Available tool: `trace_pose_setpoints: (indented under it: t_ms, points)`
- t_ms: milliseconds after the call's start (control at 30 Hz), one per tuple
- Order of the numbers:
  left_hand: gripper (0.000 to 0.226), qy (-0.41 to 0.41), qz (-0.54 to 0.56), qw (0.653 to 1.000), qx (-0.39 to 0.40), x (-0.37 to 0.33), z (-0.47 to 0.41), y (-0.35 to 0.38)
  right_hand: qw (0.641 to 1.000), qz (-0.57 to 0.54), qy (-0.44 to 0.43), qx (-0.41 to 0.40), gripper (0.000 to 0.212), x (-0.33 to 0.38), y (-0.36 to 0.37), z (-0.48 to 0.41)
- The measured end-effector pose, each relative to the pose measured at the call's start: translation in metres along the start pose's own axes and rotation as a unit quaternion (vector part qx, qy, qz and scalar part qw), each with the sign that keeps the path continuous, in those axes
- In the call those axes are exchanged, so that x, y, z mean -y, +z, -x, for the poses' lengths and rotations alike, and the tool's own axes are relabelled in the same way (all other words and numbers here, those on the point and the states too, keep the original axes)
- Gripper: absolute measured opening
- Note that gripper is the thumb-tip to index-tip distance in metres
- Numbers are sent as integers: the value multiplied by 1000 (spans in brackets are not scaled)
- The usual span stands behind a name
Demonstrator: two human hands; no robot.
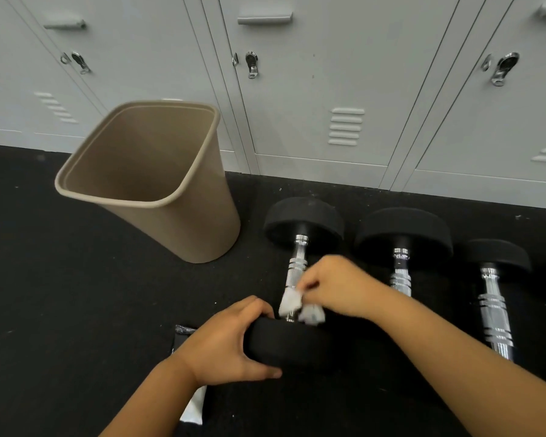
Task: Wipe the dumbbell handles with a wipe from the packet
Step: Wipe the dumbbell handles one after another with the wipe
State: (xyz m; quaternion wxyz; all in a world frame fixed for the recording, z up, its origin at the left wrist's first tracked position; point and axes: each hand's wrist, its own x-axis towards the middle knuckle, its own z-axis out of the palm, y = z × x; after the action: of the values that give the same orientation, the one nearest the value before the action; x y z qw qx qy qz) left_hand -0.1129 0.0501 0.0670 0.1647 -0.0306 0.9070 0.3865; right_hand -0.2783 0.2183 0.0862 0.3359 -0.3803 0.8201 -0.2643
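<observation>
Three black dumbbells with chrome handles lie side by side on the dark floor. My left hand (230,345) grips the near black head of the left dumbbell (298,257). My right hand (338,287) holds a crumpled white wipe (300,305) pressed against the lower part of that dumbbell's chrome handle. The middle dumbbell (402,244) sits partly behind my right forearm. The right dumbbell (494,298) lies untouched. A black and white wipe packet (186,335) lies on the floor, mostly hidden under my left forearm.
A tan plastic bin (199,222) stands to the left of the dumbbells, its mouth tilted towards me. Grey metal lockers (312,89) line the wall behind everything. Black rubber flooring (60,294) spreads to the left.
</observation>
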Motion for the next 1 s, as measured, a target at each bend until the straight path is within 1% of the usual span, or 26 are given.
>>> trace_pose_setpoints:
  t_ms: [67, 100, 133, 200, 233, 300, 367, 400, 467, 500, 533, 567, 600, 667, 700, 733, 767, 833, 900, 967, 1000]
  points:
    - [58, -2, 9, 1000, -1, 0, 0, 1, 987, 10, 34, -155, 20, -11, -10, -11]
    - [58, -4, 15, 1000, 0, 0, 1, 1, 977, 33, 51, -206, 22, -13, -11, -16]
    - [58, -6, 20, 1000, 2, 0, 1, 0, 971, 65, 57, -225, 24, -11, -8, -19]
    - [57, -9, 25, 1000, 11, 0, 1, -1, 970, 122, 54, -204, 26, -7, 9, -22]
    - [57, -10, 24, 1000, 16, 0, 0, -1, 972, 123, 58, -191, 26, -5, 18, -20]
    - [58, -11, 23, 999, 23, -1, -1, -2, 979, 70, 68, -180, 20, -4, 29, -13]
    - [58, -12, 25, 999, 27, -1, -2, -3, 985, -11, 74, -155, 11, -5, 34, -3]
    - [58, -12, 26, 999, 28, -1, -2, -3, 990, -39, 73, -114, 9, -6, 34, 1]
    - [59, -15, 30, 999, 30, -1, -2, -3, 996, -46, 71, 9, 14, -6, 32, 9]
    - [59, -17, 32, 999, 30, 0, -2, -2, 994, -53, 79, 50, 17, -7, 29, 9]
    - [59, -17, 35, 999, 28, -1, -2, -2, 991, -77, 96, 55, 18, -9, 23, 7]
    - [59, -14, 36, 999, 24, -1, -2, -2, 986, -115, 116, 26, 19, -13, 17, 4]
    - [59, -11, 35, 999, 20, -1, -2, -1, 979, -139, 144, -35, 22, -18, 10, -2]
    - [58, -11, 34, 999, 22, -1, -2, -1, 962, -102, 194, -163, 29, -25, 1, -13]
    - [58, -12, 33, 999, 23, -1, -2, -1, 955, -76, 207, -200, 31, -27, 2, -18]
    - [59, -12, 31, 999, 22, -2, -2, -1, 948, -71, 217, -220, 32, -24, 6, -21]
    - [59, -11, 28, 999, 20, -2, -2, -1, 944, -86, 225, -224, 31, -24, 14, -27]
    - [59, -10, 27, 999, 20, -3, -2, -1, 931, -185, 241, -201, 22, -23, 32, -35]
    - [59, -9, 30, 999, 22, -3, -2, 0, 909, -282, 269, -146, 18, -24, 42, -35]
    - [59, -11, 34, 999, 22, -3, -2, -1, 891, -341, 297, -29, 22, -24, 42, -27]
    - [59, -13, 36, 999, 22, -3, -2, -1, 892, -336, 299, 38, 25, -23, 39, -20]
